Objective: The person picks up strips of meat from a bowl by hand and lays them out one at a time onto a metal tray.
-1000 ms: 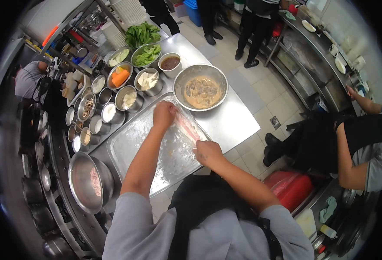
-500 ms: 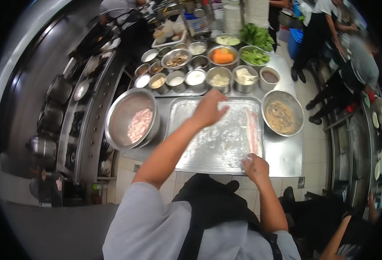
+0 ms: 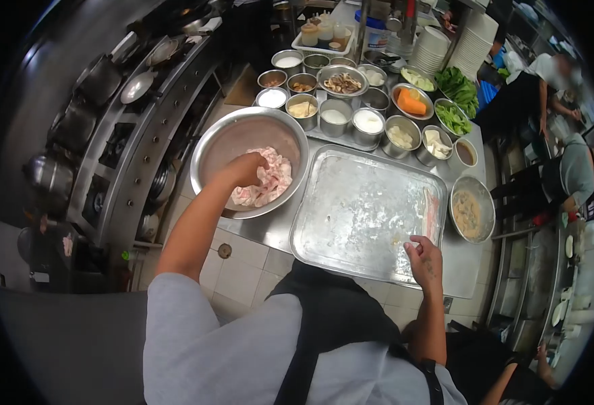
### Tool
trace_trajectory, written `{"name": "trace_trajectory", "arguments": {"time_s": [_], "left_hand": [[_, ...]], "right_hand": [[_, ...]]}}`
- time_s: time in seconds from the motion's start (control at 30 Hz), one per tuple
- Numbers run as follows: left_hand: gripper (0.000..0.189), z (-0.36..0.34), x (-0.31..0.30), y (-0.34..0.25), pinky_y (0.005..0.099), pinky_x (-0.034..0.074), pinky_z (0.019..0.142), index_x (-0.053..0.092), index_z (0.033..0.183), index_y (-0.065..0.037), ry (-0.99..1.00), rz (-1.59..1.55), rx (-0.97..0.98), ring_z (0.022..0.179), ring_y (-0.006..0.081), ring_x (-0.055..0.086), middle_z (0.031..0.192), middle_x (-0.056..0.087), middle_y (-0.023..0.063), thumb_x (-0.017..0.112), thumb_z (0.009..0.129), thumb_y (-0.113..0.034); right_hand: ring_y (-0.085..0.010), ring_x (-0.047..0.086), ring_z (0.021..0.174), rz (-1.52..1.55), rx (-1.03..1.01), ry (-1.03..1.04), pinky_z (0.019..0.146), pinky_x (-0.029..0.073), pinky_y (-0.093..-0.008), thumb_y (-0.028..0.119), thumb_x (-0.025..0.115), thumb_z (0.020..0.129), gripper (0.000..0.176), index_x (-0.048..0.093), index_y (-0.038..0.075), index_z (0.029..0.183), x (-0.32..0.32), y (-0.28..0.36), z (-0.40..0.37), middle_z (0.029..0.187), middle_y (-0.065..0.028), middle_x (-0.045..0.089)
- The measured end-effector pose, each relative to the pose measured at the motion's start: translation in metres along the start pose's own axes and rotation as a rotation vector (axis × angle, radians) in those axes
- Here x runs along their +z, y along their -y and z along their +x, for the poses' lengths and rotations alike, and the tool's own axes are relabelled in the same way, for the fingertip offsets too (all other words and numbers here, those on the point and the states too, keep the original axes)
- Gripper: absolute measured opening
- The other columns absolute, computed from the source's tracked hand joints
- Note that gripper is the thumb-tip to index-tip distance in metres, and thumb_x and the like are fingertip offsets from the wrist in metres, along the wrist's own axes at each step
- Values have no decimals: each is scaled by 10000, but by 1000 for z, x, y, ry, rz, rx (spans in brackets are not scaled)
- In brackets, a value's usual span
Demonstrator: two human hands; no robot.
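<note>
My left hand (image 3: pixel 247 169) is down inside a large steel bowl (image 3: pixel 208 143), its curled fingers in a heap of raw pinkish-white meat pieces (image 3: pixel 274 177). Those fingertips are partly hidden by the meat. To the right, a shallow metal tray (image 3: pixel 354 212) has wet whitish smears on its surface. One long, pale pink strip of meat (image 3: pixel 431 210) lies along the tray's right side. Just below the strip's near end, over the tray's front right corner, is my right hand (image 3: pixel 428 262). Its thumb and forefinger are slightly apart, with nothing visible between them.
A second steel bowl (image 3: pixel 473 192) with a brownish mixture stands right of the tray. Behind are several small steel containers, including one of carrots (image 3: pixel 410 101). Leafy greens (image 3: pixel 457 90) and stacked white bowls (image 3: pixel 473 44) stand farther back. Stoves (image 3: pixel 111 152) line the left; co-workers stand right.
My left hand has moved from above the tray leftward into the meat bowl. My right hand stays by the tray's near right corner. The camera view has turned left.
</note>
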State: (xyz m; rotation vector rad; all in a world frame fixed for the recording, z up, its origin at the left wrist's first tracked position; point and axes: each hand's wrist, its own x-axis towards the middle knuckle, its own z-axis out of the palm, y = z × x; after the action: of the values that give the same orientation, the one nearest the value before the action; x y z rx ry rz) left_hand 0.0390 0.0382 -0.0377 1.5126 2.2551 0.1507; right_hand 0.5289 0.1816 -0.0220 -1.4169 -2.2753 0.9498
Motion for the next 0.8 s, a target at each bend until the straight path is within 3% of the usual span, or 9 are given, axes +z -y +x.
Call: {"name": "trace_trajectory", "arguments": {"time_s": [0.03, 0.17, 0.27, 0.37, 0.5, 0.57, 0.6, 0.67, 0.8], "left_hand": [[449, 2, 7, 7, 394, 497, 910, 668, 1082, -137, 21, 55, 48, 1065, 284, 607, 1168, 621, 129, 804, 654, -133], [441, 15, 19, 10, 398, 485, 922, 671, 1081, -145, 189, 202, 98, 1106, 281, 586, 1206, 599, 123, 806, 662, -167], [247, 22, 32, 13, 407, 514, 817, 695, 937, -64, 141, 190, 33, 903, 308, 655, 971, 676, 172, 727, 707, -148], [250, 25, 29, 30, 415, 500, 796, 695, 948, -54, 84, 90, 136, 867, 346, 640, 866, 664, 178, 641, 718, -138], [214, 8, -2, 24, 413, 499, 743, 695, 883, -41, 97, 35, 90, 789, 348, 640, 833, 668, 183, 615, 709, -135], [157, -2, -2, 32, 399, 491, 719, 683, 820, -35, -145, -249, 183, 754, 335, 636, 822, 672, 173, 597, 723, -122], [157, -6, -9, 29, 399, 491, 719, 683, 820, -35, -146, -250, 184, 754, 335, 636, 822, 672, 173, 597, 723, -122], [137, -15, -27, 20, 392, 494, 728, 676, 811, -31, -159, -399, 38, 758, 313, 640, 807, 673, 156, 591, 745, -115], [132, -7, -17, 30, 385, 502, 751, 673, 824, -21, -143, -435, -44, 780, 301, 649, 820, 680, 150, 606, 763, -117]], "right_hand": [[-187, 537, 567, 9, 6, 12, 569, 433, -324, 244, 695, 820, 329, 665, 5, 1044, 4, 9, 2, 622, -78, 557], [-184, 526, 570, 34, -20, 28, 569, 428, -328, 246, 687, 824, 337, 662, -4, 1048, 18, 33, 8, 626, -76, 544], [-184, 533, 587, -3, -52, 50, 578, 429, -327, 261, 681, 826, 343, 662, -2, 1045, 25, 48, 7, 637, -80, 548], [-188, 540, 601, 16, -43, 88, 588, 431, -325, 271, 676, 827, 344, 664, 3, 1042, 28, 52, 6, 649, -84, 555], [-192, 540, 600, 44, -49, 89, 591, 434, -322, 275, 676, 825, 345, 665, 4, 1038, 27, 59, 5, 648, -86, 556], [-191, 540, 600, 44, -58, 107, 593, 436, -321, 281, 678, 824, 351, 664, 1, 1036, 27, 62, 7, 646, -86, 555], [-191, 540, 600, 43, -58, 106, 593, 436, -321, 281, 678, 824, 351, 664, 1, 1036, 28, 61, 8, 646, -86, 555], [-184, 535, 599, 57, -94, 127, 592, 437, -318, 287, 681, 825, 355, 665, 0, 1034, 33, 59, 12, 643, -81, 552], [-174, 528, 598, 81, -100, 152, 593, 437, -312, 287, 682, 827, 359, 665, -2, 1039, 39, 71, 12, 640, -70, 545]]}}
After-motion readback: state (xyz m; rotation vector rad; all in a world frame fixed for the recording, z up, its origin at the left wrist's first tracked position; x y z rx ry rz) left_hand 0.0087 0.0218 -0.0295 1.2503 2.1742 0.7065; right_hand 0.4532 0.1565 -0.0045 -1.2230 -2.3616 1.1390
